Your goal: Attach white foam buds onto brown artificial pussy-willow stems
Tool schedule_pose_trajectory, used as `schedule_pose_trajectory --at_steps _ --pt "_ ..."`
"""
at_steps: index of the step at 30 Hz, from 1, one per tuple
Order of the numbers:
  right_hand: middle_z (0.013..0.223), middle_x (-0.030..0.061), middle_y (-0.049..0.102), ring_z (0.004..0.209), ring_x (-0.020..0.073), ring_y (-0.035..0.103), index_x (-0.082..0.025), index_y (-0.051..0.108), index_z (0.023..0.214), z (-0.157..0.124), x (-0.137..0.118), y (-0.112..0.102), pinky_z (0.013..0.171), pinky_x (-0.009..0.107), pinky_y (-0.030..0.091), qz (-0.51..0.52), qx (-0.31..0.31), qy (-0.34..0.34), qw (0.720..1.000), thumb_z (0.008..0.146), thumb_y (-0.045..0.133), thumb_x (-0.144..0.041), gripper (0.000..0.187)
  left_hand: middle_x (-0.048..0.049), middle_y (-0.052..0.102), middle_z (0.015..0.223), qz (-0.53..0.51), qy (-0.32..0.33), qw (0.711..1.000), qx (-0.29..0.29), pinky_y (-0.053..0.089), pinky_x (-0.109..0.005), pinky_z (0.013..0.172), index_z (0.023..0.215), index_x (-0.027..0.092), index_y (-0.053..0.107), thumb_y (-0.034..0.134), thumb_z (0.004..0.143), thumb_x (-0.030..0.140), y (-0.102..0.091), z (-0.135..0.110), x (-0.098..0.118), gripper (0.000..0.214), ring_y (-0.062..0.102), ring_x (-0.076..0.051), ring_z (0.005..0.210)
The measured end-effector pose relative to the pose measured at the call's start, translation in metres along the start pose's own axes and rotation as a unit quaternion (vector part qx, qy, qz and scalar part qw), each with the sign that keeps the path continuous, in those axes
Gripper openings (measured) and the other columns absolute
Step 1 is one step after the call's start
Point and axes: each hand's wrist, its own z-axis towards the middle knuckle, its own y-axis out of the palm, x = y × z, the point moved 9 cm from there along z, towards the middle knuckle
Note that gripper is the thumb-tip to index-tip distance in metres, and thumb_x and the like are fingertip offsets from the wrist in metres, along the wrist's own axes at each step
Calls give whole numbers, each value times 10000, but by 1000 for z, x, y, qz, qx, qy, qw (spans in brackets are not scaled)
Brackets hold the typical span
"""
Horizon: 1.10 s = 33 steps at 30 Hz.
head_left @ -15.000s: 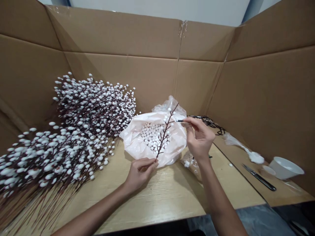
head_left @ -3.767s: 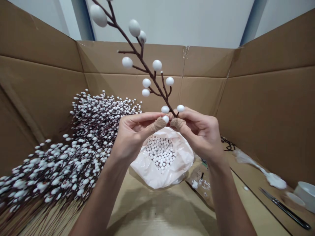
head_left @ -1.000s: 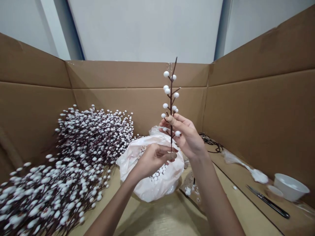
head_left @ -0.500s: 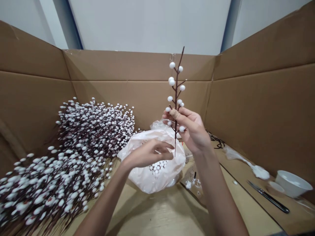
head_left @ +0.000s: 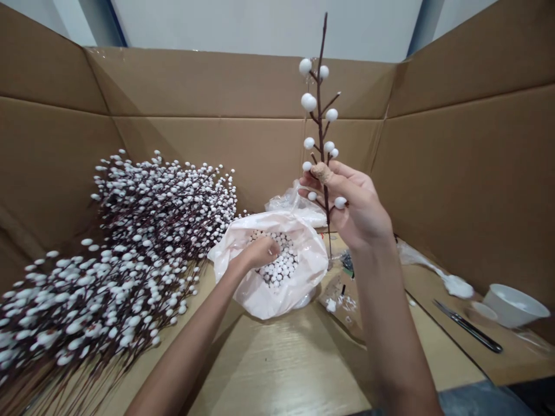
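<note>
My right hand (head_left: 353,199) pinches an artificial berry branch (head_left: 321,130), a brown stem with white round berries on short twigs, held upright with its thin end down. Two of its twigs show bare tips. The thumb wears a tan wrap. My left hand (head_left: 262,252) reaches into an open white plastic bag (head_left: 243,292) full of loose white berries (head_left: 281,268). Its fingers are curled among the berries, and their tips are hidden, so I cannot see whether it grasps one.
Piles of finished-looking berry branches (head_left: 169,214) lie on the left. At right are a white bowl (head_left: 515,306), black-handled tweezers or a knife (head_left: 468,326) and a small plastic bag (head_left: 455,286). A brown scrap piece (head_left: 342,303) lies by my right forearm. Cardboard walls (head_left: 243,138) surround the table.
My left hand has gone from beside the stem's lower end down into the bag of berries. The right hand still holds the branch, which appears higher as the view has tilted down.
</note>
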Motion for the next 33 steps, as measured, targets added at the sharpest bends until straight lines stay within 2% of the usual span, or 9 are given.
schedule_pose_trajectory --at_steps 5,13,15,18,21,23,26,29,33 --pt "786 5 651 750 134 637 -209 664 761 -1 1 1 679 288 526 7 -8 10 1000 730 672 -355 149 -85 719 859 -24 10 998 49 469 -276 702 828 119 677 521 654 85 12 10 -11 236 639 -218 779" --pt "774 9 651 720 129 630 -205 670 774 -1 2 2 655 273 518 13 -14 20 1000 726 683 -357 159 -70 674 758 -21 -3 996 87 459 -323 711 961 107 631 563 683 138 27 15 -18 288 615 -232 739" --pt "770 9 653 723 131 628 -202 671 772 -1 2 3 654 270 518 22 -12 25 999 713 696 -357 168 -69 655 750 -26 -9 995 93 458 -328 699 977 99 610 570 668 123 21 13 -17 313 606 -229 730" --pt "756 8 650 708 125 615 -196 670 758 -3 2 3 657 265 515 49 -7 41 998 697 712 -334 157 -61 642 765 -49 -8 995 87 468 -313 643 960 104 589 586 640 107 1 7 -10 321 603 -214 707" --pt "738 7 643 671 111 600 -190 668 736 -4 2 5 661 260 510 70 -8 58 996 705 704 -292 113 -31 652 771 -127 21 991 33 493 -274 621 904 142 592 627 655 145 -20 -7 9 251 621 -177 699" --pt "730 2 639 649 100 594 -186 669 731 -5 2 6 661 252 508 77 -7 64 995 716 694 -261 80 -49 669 844 -278 46 959 3 510 -282 689 891 145 607 680 656 175 -36 -20 27 247 637 -172 757" --pt "759 6 651 662 101 606 -177 668 737 -6 4 12 680 254 512 77 -21 70 994 727 682 -220 47 -51 691 866 -422 74 903 44 513 -248 706 891 162 647 724 664 181 -69 -40 43 241 650 -153 779" --pt "817 22 671 745 126 638 -170 665 775 -8 6 23 759 288 518 87 -54 65 993 741 677 -205 51 -46 703 863 -520 104 842 98 535 -227 693 904 175 665 731 674 153 -93 -57 50 240 662 -145 777" --pt "876 38 683 836 148 651 -170 667 834 -11 8 35 843 325 508 105 -75 52 990 748 684 -210 97 -49 711 881 -580 146 787 152 550 -222 755 919 172 669 731 670 93 -113 -75 56 268 671 -142 821"
